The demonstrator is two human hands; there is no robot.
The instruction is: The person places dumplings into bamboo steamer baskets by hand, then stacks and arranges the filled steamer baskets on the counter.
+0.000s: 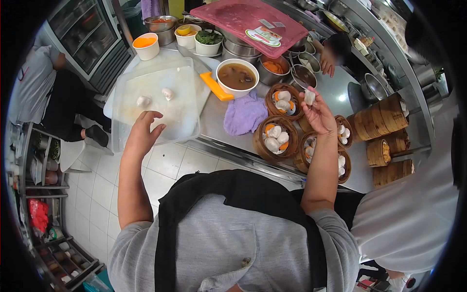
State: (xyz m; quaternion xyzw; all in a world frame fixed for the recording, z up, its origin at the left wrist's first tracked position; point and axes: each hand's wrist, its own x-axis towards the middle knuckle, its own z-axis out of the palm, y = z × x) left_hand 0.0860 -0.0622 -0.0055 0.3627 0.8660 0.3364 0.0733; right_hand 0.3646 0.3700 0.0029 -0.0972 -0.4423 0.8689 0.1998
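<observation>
My right hand (319, 116) is raised above the bamboo steamers and pinches a white dumpling (310, 97). Below it, a bamboo steamer (258, 144) holds white dumplings with orange pieces. Behind that one sits another filled steamer (269, 100), and several more are partly hidden by my right forearm. My left hand (145, 128) hovers at the front of a clear plastic tray (127, 87), fingers curved and apart, with nothing in it. Two white dumplings lie in the tray, one on the left (143, 101) and one on the right (168, 94).
A knife with an orange handle (217, 87) lies beside a bowl of brown broth (237, 78). A purple cloth (244, 114) is bunched in front. Stacked steamers (379, 117) stand at right. A co-worker's hand (328, 62) is across the counter; other people stand left and right.
</observation>
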